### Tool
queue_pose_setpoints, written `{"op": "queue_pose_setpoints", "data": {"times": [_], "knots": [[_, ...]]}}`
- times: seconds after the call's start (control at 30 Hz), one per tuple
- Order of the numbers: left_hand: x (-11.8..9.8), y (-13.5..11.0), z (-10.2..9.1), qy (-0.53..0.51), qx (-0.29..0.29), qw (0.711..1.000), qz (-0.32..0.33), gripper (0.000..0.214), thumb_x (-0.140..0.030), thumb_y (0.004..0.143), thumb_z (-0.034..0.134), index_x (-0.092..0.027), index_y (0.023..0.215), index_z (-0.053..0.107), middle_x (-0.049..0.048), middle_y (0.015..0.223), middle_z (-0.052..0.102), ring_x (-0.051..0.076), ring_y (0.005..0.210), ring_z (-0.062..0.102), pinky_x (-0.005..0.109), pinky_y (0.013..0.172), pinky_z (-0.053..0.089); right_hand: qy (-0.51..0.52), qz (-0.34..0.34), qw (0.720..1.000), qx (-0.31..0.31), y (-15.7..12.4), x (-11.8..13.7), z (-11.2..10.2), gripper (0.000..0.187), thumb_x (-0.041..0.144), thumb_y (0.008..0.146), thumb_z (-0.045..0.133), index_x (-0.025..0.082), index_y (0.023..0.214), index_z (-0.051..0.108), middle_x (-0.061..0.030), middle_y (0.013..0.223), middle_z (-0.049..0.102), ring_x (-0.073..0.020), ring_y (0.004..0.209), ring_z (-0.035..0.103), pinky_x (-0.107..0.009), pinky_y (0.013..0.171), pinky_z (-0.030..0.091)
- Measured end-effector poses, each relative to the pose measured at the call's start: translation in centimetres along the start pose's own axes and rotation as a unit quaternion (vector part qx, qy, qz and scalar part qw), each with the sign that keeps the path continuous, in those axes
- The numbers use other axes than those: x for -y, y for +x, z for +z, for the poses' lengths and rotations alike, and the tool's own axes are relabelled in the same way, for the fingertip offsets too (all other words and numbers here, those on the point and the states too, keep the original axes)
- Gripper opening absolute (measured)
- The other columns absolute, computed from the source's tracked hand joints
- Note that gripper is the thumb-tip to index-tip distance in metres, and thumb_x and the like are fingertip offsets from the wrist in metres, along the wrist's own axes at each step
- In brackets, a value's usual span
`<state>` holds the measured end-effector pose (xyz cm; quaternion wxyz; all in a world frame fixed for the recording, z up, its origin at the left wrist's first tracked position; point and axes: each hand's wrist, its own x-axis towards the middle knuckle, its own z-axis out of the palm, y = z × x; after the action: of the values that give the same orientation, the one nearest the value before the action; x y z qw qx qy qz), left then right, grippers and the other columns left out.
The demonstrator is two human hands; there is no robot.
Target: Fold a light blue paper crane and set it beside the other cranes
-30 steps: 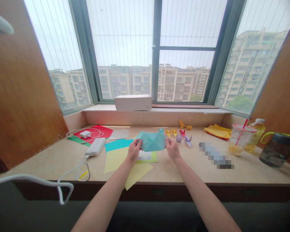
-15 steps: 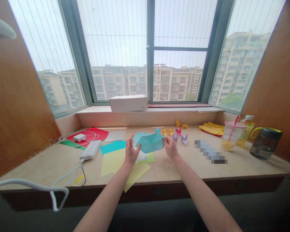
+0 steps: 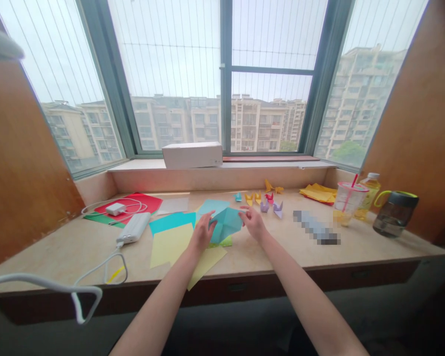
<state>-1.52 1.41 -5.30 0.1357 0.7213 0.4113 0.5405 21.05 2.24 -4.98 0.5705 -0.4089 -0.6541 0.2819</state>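
Observation:
A creased light-blue sheet of origami paper (image 3: 227, 225) is held up above the desk between both hands. Its left edge is pinched by my left hand (image 3: 202, 231), thumb in front. My right hand (image 3: 253, 222) grips the right edge between thumb and fingertips. Beneath and around the sheet lie another light-blue sheet (image 3: 209, 207), a brighter blue sheet (image 3: 172, 222) and pale yellow sheets (image 3: 170, 245). Beyond my right hand stand several small folded paper figures, among them a lilac one (image 3: 278, 209), a red one (image 3: 269, 198) and a blue one (image 3: 238, 197).
To the left sit a white power bank (image 3: 134, 227), a charger (image 3: 114, 209) with cables, and red paper (image 3: 148, 202). On the right are yellow paper (image 3: 319, 193), a blurred-out object (image 3: 315, 227), a plastic cup (image 3: 348, 205), a bottle (image 3: 369, 190) and a dark jug (image 3: 396, 215).
The light-blue paper has been turned and tilted, so its creased face shows more and it spans less width. My hands have come slightly closer together. The whole view has shifted a little.

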Motion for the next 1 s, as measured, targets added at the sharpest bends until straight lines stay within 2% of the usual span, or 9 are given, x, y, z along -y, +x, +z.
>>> {"op": "queue_pose_setpoints", "data": {"times": [0.2, 0.37, 0.5, 0.63, 0.7, 0.87, 1.0], "knots": [[-0.5, 0.1, -0.2, -0.019, -0.027, 0.999, -0.015, 0.014, -0.027, 0.086, 0.061, -0.022, 0.098, 0.065, 0.0095, 0.102, 0.067, 0.027, 0.103, 0.062, 0.04, 0.096, 0.045, -0.018, -0.013, 1.0, -0.005, -0.2, -0.2, 0.2, 0.052, 0.048, 0.081, 0.065, 0.016, 0.12, 0.055, -0.0024, 0.079, 0.064, -0.0164, 0.067, 0.061, -0.029, 0.061, 0.05], [-1.1, -0.1, -0.6, -0.031, -0.05, 0.998, -0.021, 0.027, -0.029, 0.089, 0.057, -0.024, 0.116, 0.059, 0.0085, 0.11, 0.065, 0.025, 0.103, 0.061, 0.037, 0.095, 0.045, -0.044, -0.024, 0.998, -0.032, -0.1, -0.2, 0.1, 0.042, 0.043, 0.081, 0.065, 0.017, 0.114, 0.057, -0.0077, 0.096, 0.065, -0.0169, 0.073, 0.061, -0.03, 0.063, 0.05], [-1.5, -0.2, -0.7, -0.033, -0.039, 0.999, -0.005, 0.029, -0.027, 0.092, 0.052, -0.025, 0.12, 0.058, 0.0086, 0.117, 0.064, 0.024, 0.108, 0.059, 0.036, 0.098, 0.043, -0.058, -0.038, 0.997, -0.014, -0.4, 0.1, 0.4, 0.025, 0.041, 0.084, 0.059, 0.018, 0.095, 0.062, -0.0072, 0.091, 0.067, -0.0178, 0.074, 0.062, -0.029, 0.063, 0.049], [-1.9, -0.2, -0.8, -0.031, 0.006, 0.999, 0.016, 0.019, -0.028, 0.092, 0.053, -0.024, 0.103, 0.068, 0.0073, 0.101, 0.067, 0.023, 0.1, 0.061, 0.035, 0.094, 0.045, -0.063, -0.045, 0.997, 0.028, -0.8, 0.3, 0.6, 0.027, 0.038, 0.088, 0.054, 0.018, 0.101, 0.068, -0.006, 0.084, 0.07, -0.0186, 0.072, 0.064, -0.03, 0.063, 0.049], [-2.1, -0.2, -0.9, -0.029, 0.023, 0.999, 0.021, 0.019, -0.028, 0.091, 0.054, -0.024, 0.1, 0.07, 0.007, 0.098, 0.067, 0.023, 0.098, 0.061, 0.035, 0.093, 0.045, -0.063, -0.045, 0.996, 0.041, -0.9, 0.2, 0.7, 0.031, 0.038, 0.09, 0.052, 0.018, 0.106, 0.07, -0.0061, 0.081, 0.071, -0.0181, 0.069, 0.064, -0.031, 0.063, 0.049], [-2.1, -0.3, -0.8, -0.016, 0.028, 0.999, 0.015, 0.032, -0.027, 0.087, 0.062, -0.023, 0.118, 0.065, 0.0086, 0.108, 0.065, 0.025, 0.104, 0.06, 0.038, 0.097, 0.044, -0.053, -0.046, 0.997, 0.04, -0.6, -0.1, 0.7, 0.039, 0.039, 0.081, 0.064, 0.015, 0.111, 0.071, -0.0072, 0.085, 0.071, -0.019, 0.072, 0.063, -0.031, 0.064, 0.05], [-1.5, -0.3, -0.7, -0.003, 0.023, 1.0, 0.007, 0.041, -0.029, 0.085, 0.064, -0.021, 0.125, 0.061, 0.0101, 0.112, 0.064, 0.026, 0.107, 0.059, 0.04, 0.099, 0.044, -0.035, -0.035, 0.998, 0.03, -0.4, -0.2, 0.8, 0.042, 0.038, 0.081, 0.063, 0.015, 0.115, 0.069, -0.0046, 0.078, 0.069, -0.017, 0.066, 0.058, -0.03, 0.062, 0.048]]}}
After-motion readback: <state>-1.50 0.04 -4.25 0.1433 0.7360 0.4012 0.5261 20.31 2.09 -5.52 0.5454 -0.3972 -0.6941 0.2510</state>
